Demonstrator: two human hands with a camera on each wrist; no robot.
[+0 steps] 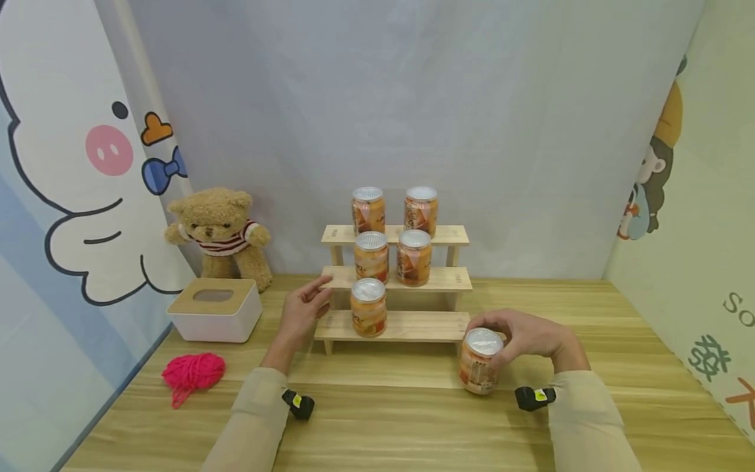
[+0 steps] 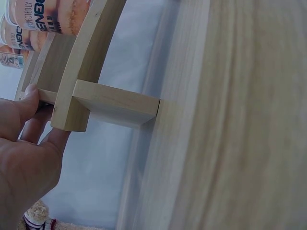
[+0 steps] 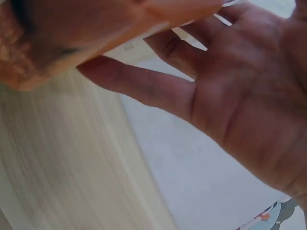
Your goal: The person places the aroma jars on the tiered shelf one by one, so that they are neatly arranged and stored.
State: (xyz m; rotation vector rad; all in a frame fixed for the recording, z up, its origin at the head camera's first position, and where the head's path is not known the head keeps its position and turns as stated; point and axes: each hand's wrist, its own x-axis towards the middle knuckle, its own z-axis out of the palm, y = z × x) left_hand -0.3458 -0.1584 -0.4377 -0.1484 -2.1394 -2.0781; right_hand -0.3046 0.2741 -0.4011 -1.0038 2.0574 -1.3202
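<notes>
My right hand grips an orange-labelled can with a silver lid, thumb and fingers about its upper side, just in front of the stand's right end. In the right wrist view the can fills the upper left, leaning across the fingers. A three-tier wooden stand stands mid-table. Loosely bent, the fingers of my left hand touch its left end near the middle and lower tiers; the left wrist view shows the fingertips at the plank ends. Similar cans stand upright on it: two on top, two in the middle, one on the lowest tier.
To the left stand a white tissue box with a wooden lid and a teddy bear in a striped top. Pink yarn lies in front of the box. A grey curtain hangs behind, with printed panels at both sides.
</notes>
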